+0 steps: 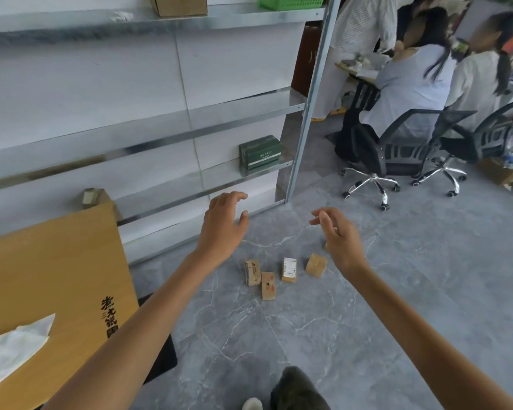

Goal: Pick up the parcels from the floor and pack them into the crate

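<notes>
both hands, left (222, 226) and right (339, 241), fingers spread, empty; right partly hides parcels (288, 272).

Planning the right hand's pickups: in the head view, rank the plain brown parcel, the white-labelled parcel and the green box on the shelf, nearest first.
From the right hand:
1. Plain brown parcel, on the floor just left of it.
2. White-labelled parcel, further left.
3. Green box, up on the shelf.
</notes>
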`<state>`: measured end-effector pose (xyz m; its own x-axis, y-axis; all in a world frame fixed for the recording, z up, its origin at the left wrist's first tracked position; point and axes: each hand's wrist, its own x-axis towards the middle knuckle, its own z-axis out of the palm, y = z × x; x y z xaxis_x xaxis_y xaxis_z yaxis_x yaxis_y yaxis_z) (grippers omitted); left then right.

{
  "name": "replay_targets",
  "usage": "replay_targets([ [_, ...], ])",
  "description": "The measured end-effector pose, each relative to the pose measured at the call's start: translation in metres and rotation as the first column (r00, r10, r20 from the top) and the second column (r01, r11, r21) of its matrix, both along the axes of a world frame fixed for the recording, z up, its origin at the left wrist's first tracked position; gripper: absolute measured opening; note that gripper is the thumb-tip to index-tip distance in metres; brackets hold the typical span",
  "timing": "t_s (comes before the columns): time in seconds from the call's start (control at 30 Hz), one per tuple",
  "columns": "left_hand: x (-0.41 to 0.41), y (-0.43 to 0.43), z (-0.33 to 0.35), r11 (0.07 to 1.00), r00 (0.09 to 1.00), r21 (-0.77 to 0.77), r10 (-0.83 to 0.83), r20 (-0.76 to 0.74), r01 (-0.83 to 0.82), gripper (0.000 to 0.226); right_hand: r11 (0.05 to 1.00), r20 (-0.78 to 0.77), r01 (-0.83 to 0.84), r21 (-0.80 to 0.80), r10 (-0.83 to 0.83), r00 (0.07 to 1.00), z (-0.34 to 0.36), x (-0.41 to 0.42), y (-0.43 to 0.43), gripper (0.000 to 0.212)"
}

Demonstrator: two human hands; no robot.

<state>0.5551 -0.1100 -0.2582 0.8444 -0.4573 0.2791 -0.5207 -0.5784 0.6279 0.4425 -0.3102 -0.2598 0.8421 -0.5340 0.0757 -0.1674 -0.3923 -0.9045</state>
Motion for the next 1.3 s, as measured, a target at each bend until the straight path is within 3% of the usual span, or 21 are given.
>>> replay_targets([
  [0.3,0.117,-0.076,-0.076,0.994,0.988,0.099,0.054,-0.147,-0.040,0.030,0.996,-0.143,-0.055,0.077,0.065,0.988,-0.076,0.139,-0.053,0.025],
  [0.47,0.191,-0.124,-0.143,0.985,0.903,0.109,0.168,-0.397,-0.135,0.025,0.979,-0.303,-0.012,0.203,0.075,0.950,-0.148,0.232,-0.080,0.020],
  [0.53,0.213,-0.141,-0.177,0.965,0.804,0.076,0.253,-0.539,-0.253,0.022,0.956,-0.374,0.027,0.291,0.088,0.923,-0.184,0.264,-0.083,0.016],
  [0.63,0.248,-0.158,-0.253,0.815,0.470,0.110,0.432,-0.770,-0.568,0.025,0.901,-0.470,0.129,0.415,0.091,0.878,-0.262,0.304,-0.082,0.015],
  [0.7,0.266,-0.167,-0.325,0.759,0.312,0.156,0.433,-0.846,-0.632,0.028,0.884,-0.537,0.157,0.441,0.120,0.835,-0.327,0.325,-0.080,0.018],
  [0.87,0.289,-0.179,-0.538,0.733,0.107,0.208,0.357,-0.928,-0.648,0.019,0.859,-0.665,0.233,0.455,0.155,0.731,-0.527,0.358,-0.081,0.030],
  [1.03,0.308,-0.171,-0.756,0.806,-0.044,0.339,0.364,-0.930,-0.486,0.050,0.824,-0.741,0.317,0.470,0.172,0.650,-0.735,0.367,-0.098,0.022],
  [1.1,0.318,-0.169,-0.818,0.841,-0.056,0.353,0.363,-0.930,-0.410,0.061,0.834,-0.732,0.248,0.493,0.244,0.636,-0.800,0.367,-0.102,0.018],
  [1.17,0.324,-0.167,-0.865,0.899,-0.019,0.316,0.326,-0.945,-0.303,0.060,0.817,-0.703,0.128,0.562,0.391,0.595,-0.847,0.368,-0.102,0.027],
  [1.3,0.326,-0.166,-0.898,0.960,0.030,0.209,0.219,-0.975,-0.186,0.051,0.788,-0.672,0.046,0.614,0.491,0.554,-0.877,0.364,-0.101,0.046],
])
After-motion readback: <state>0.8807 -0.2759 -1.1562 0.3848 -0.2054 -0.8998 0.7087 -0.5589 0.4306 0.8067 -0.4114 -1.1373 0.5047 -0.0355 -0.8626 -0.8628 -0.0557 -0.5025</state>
